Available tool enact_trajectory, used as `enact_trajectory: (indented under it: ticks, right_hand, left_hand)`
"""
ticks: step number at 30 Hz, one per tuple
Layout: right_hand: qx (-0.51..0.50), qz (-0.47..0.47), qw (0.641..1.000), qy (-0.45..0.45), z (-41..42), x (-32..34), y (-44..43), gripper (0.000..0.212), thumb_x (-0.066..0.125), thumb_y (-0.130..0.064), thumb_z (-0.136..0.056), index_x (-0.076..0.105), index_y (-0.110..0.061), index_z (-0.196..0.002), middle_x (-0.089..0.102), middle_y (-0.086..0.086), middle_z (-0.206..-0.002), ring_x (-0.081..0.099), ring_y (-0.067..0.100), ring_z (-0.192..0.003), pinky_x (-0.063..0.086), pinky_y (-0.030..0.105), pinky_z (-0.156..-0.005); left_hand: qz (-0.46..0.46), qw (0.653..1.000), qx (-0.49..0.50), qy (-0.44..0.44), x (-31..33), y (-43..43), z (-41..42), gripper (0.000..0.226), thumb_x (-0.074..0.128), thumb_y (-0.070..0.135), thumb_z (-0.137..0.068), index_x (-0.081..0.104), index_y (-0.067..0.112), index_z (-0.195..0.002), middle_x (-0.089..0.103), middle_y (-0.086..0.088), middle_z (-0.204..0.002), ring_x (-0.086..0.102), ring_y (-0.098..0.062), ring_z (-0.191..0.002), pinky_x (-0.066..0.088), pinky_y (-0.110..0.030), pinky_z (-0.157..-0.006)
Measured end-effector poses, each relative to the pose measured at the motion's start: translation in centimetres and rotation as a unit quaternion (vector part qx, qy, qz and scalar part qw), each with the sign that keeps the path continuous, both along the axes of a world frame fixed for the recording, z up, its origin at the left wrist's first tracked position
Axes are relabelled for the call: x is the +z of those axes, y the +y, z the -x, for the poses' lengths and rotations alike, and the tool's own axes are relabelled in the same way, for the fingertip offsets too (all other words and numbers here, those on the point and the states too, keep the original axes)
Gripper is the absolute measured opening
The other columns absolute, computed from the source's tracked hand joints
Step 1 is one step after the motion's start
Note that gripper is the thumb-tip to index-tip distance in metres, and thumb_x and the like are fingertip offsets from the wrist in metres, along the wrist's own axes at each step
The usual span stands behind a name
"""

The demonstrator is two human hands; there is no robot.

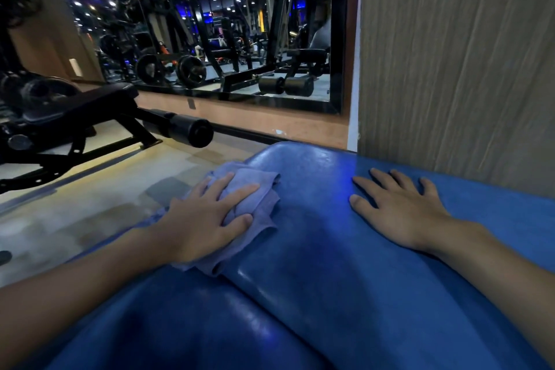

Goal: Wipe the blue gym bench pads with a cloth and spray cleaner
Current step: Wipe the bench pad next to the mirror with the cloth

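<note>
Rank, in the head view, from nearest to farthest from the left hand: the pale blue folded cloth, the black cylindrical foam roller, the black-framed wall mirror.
1. Pale blue cloth, directly under the left hand.
2. Black foam roller, ahead and to the left.
3. Black-framed mirror, on the far wall.

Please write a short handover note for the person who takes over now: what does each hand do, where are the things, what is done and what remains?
Left hand: presses the cloth onto the left edge of the blue pad, fingers fairly straight.
Right hand: lies flat on the pad and holds nothing.
Spray: not in view.
Done: the cloth is on the pad and the pad shines, but which parts are wiped cannot be told.
Left: probably wipe across toward the right hand and along the near part. Find the spray if more is needed.
</note>
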State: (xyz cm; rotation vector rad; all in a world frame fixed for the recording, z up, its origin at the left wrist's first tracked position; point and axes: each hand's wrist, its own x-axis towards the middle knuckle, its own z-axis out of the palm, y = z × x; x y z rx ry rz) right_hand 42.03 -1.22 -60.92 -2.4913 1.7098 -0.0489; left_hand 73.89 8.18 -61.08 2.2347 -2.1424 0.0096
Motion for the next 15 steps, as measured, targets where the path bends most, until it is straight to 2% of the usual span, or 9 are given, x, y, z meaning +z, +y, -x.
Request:
enact_trajectory:
  ticks: [3, 8, 11, 15]
  right_hand:
    - [-0.003, 0.006, 1.0, 0.003, -0.1, -0.2, -0.2, 0.065, 0.005, -0.067, -0.092, 0.007, -0.044, -0.153, 0.0, -0.008, -0.165, -0.005, 0.02, -0.151, -0.006, 0.056, -0.118]
    - [-0.001, 0.011, 1.0, 0.002, -0.1, -0.3, -0.3, 0.066, 0.004, -0.067, -0.092, 0.008, -0.044, -0.153, 0.0, -0.008, -0.165, -0.006, 0.02, -0.151, -0.007, 0.057, -0.117]
    - [0.001, 0.017, 1.0, -0.002, -0.2, -0.4, -0.5, 0.064, 0.007, -0.066, -0.092, 0.01, -0.044, -0.152, 0.001, -0.007, -0.165, -0.006, 0.02, -0.151, -0.007, 0.057, -0.117]
    - [0.002, 0.021, 1.0, -0.013, -0.3, -0.4, -0.6, 0.062, 0.01, -0.065, -0.093, 0.014, -0.043, -0.151, 0.004, -0.007, -0.164, -0.003, 0.021, -0.15, -0.004, 0.058, -0.116]
  left_hand:
    - [-0.02, 1.0, 0.016, -0.01, 0.4, -2.9, 1.1, 0.077, 0.004, 0.085, -0.07, -0.006, 0.067, -0.144, -0.009, 0.015, -0.166, -0.006, -0.025, -0.153, 0.02, -0.061, -0.116]
    - [-0.026, 1.0, 0.012, -0.007, 1.0, -10.4, 3.4, 0.063, 0.022, 0.074, -0.091, 0.003, 0.059, -0.15, -0.006, 0.006, -0.168, -0.002, -0.035, -0.153, 0.015, -0.058, -0.117]
    - [-0.02, 1.0, 0.014, -0.016, 1.1, -14.4, 5.4, 0.065, 0.019, 0.073, -0.088, 0.006, 0.059, -0.149, -0.003, 0.005, -0.168, 0.001, -0.038, -0.152, 0.017, -0.064, -0.114]
    - [-0.013, 0.999, 0.021, -0.023, 1.4, -17.1, 7.7, 0.059, 0.021, 0.068, -0.094, 0.006, 0.056, -0.15, 0.0, 0.003, -0.168, 0.002, -0.038, -0.152, 0.017, -0.066, -0.112]
